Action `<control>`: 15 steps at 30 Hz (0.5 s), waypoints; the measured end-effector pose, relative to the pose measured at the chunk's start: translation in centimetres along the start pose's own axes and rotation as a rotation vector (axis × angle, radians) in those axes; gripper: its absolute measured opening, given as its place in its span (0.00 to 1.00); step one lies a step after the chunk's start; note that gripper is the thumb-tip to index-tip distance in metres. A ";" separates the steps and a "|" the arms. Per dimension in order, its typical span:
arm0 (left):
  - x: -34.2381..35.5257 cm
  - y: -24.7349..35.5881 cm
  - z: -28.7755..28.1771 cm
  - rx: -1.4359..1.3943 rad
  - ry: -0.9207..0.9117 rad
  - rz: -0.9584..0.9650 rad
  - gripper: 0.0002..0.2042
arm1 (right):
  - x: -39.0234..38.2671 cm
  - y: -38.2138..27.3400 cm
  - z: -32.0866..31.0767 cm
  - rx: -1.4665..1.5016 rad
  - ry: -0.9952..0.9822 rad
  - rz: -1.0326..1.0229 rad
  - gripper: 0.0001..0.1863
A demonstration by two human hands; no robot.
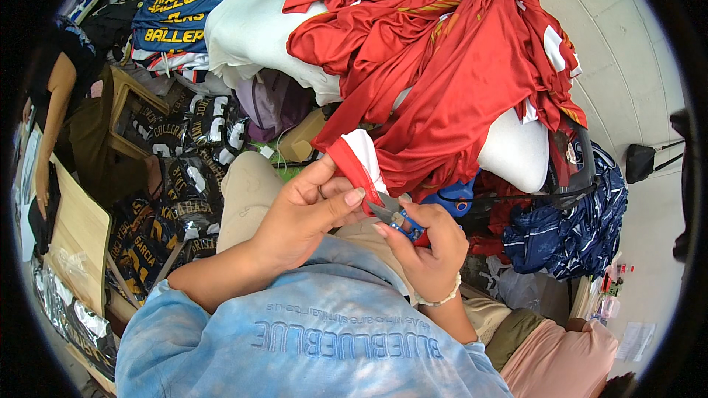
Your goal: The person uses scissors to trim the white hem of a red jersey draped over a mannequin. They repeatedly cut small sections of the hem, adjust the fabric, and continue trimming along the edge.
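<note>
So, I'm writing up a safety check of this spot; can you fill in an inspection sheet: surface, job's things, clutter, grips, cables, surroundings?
Surface: white padded-looking support, largely covered by a heap of red garments.
Job's things: red garment with a white panel; blue-handled thread snips, blades at its edge, contact unclear.
Clutter: navy-and-yellow jersey upper left; plastic-wrapped black jerseys and purple bag at left; navy patterned garments piled at right.
Left grip: pinches the red garment.
Right grip: holds the thread snips.
Cables: thin black cable, by the support's lower right; where it ends is unclear.
Surroundings: another person's bare arm at left; pale tiles at right.
</note>
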State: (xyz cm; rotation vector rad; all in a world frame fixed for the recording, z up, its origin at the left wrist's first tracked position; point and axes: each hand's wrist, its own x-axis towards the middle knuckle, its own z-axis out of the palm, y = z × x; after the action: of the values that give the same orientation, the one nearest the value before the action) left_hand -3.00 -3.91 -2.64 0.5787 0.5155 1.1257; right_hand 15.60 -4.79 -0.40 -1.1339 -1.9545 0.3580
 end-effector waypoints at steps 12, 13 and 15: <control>0.4 1.8 -0.4 0.379 -0.053 0.021 0.24 | 1.5 0.9 -1.6 -0.064 -0.115 -0.110 0.23; 0.6 2.0 -0.5 0.389 -0.066 0.024 0.24 | 1.6 0.9 -1.7 -0.058 -0.118 -0.139 0.23; 0.8 2.4 -0.5 0.411 -0.095 0.036 0.23 | 1.9 1.0 -1.8 -0.038 -0.114 -0.186 0.23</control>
State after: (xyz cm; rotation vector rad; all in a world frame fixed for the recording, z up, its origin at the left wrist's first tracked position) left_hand -4.70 -2.33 -1.49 0.9971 0.6614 1.0251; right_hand 17.09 -2.94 1.05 -0.9635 -2.1564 0.2918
